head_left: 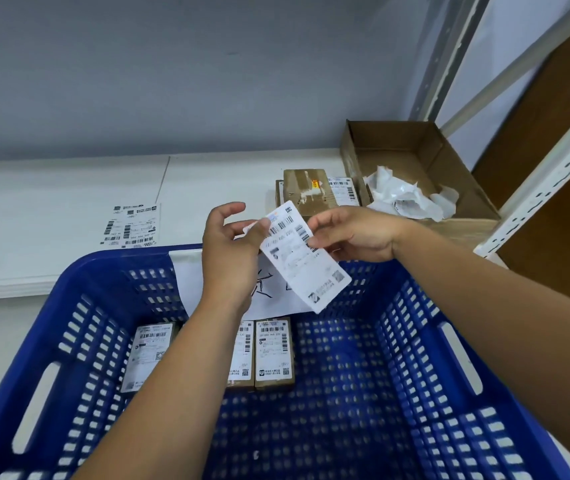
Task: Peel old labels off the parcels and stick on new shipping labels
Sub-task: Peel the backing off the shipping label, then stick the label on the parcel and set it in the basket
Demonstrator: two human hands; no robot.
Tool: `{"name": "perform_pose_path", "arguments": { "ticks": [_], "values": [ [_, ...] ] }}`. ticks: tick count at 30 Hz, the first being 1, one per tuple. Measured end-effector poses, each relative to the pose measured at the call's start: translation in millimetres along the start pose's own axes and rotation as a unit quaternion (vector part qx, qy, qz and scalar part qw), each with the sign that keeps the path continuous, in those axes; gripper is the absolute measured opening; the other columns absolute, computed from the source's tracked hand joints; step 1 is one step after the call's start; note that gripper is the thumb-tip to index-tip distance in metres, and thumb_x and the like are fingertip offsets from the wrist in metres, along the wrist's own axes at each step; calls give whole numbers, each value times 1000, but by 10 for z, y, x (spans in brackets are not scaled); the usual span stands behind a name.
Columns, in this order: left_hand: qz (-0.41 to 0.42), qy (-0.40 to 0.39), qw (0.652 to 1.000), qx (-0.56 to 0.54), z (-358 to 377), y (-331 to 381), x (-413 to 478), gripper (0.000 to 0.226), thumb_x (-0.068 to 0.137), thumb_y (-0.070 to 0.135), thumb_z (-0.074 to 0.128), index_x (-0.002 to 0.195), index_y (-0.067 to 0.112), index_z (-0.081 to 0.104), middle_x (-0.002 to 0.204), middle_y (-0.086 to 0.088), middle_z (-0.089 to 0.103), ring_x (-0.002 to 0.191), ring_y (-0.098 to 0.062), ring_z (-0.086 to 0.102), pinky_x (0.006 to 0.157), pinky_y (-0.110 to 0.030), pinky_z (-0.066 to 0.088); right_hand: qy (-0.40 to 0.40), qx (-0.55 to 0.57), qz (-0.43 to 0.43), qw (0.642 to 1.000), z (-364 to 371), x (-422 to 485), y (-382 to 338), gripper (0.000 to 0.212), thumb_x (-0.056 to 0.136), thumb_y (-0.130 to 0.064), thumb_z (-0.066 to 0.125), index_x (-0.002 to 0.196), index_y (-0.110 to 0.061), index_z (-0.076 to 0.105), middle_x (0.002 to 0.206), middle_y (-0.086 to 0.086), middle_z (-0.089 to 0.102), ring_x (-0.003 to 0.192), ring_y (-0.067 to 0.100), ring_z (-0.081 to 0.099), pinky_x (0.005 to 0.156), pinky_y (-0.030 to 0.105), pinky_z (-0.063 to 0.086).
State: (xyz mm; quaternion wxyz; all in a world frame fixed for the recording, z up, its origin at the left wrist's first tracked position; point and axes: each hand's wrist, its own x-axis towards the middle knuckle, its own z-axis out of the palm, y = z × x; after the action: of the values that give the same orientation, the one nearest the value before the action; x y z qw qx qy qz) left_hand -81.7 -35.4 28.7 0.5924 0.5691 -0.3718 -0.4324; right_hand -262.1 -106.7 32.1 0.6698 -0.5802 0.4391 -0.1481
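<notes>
Blue crate (110, 261) holds labelled parcels (273, 355) against its far wall. Above its far rim, left hand (231, 251) and right hand (352, 233) pinch a label (307, 261) by its upper edges, the left's other fingers spread. Another parcel (307, 192) sits near the tabletop's (69, 188) right edge.

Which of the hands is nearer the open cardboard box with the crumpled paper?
Right. The right hand is in front and left of the cardboard box, pinching the label; the left hand pinches the label's other edge, farther left.
</notes>
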Motion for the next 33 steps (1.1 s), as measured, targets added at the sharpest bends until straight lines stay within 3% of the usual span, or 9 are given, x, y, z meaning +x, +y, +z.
{"name": "perform_pose_path", "arguments": {
  "ticks": [4,8,11,15,18,22,28,31,33],
  "values": [
    [-29,10,998,-58,100,55,136,12,98,30,49,105,20,49,98,0,67,80,-14,66,71,-23,53,115,131,-38,984,-93,7,-60,14,96,-6,52,89,-9,64,92,5,74,86,19,71,68,31,59],
    [-76,-22,993,-91,301,108,301,23,103,26,35,107,14,55,106,-3,64,97,-17,61,86,-27,49,236,309,-31,921,-174,106,-63,11,98,-14,55,102,-11,64,89,4,76,79,18,72,61,29,56],
    [-72,-39,997,-9,482,120,468,41,99,9,37,77,23,69,79,10,65,81,-10,58,71,-20,45,309,377,-37,872,-193,225,-46,15,97,-17,55,109,-11,63,83,1,75,69,14,70,62,22,50],
    [-60,-39,990,120,679,-19,790,16,97,19,46,87,17,57,85,3,52,85,-20,46,72,-25,35,381,398,-43,834,-171,375,38,20,96,-14,55,115,-11,64,88,2,75,71,15,72,52,22,53],
    [-121,-70,976,167,782,-200,954,35,99,38,44,107,6,56,99,-4,54,95,-26,49,75,-28,36,427,390,-40,815,-189,418,111,21,95,-13,56,113,-11,66,103,4,74,89,20,72,59,26,55],
    [-180,-68,969,155,917,-407,1035,45,97,42,43,124,6,51,119,-6,57,107,-28,53,85,-34,42,398,400,-52,824,-163,424,199,23,97,-12,52,117,-9,64,108,8,73,86,20,72,55,25,55],
    [-149,-53,975,157,937,-518,955,33,90,26,51,112,2,58,104,-11,66,82,-26,57,53,-24,35,352,404,-51,843,-72,390,115,18,99,-12,49,109,-11,63,99,7,73,88,26,70,74,42,58],
    [-137,-24,986,94,827,-418,891,39,89,40,51,114,9,47,106,-10,63,88,-27,58,68,-31,48,322,390,-58,861,-19,257,-42,19,100,-13,46,96,-12,64,79,3,75,70,19,72,54,27,56],
    [-159,-18,987,29,688,-299,835,43,85,39,57,116,13,42,111,-8,62,97,-27,61,81,-40,53,312,367,-50,875,39,163,-159,17,99,-14,47,94,-12,63,82,3,75,73,19,71,55,27,55]
  ]
}}
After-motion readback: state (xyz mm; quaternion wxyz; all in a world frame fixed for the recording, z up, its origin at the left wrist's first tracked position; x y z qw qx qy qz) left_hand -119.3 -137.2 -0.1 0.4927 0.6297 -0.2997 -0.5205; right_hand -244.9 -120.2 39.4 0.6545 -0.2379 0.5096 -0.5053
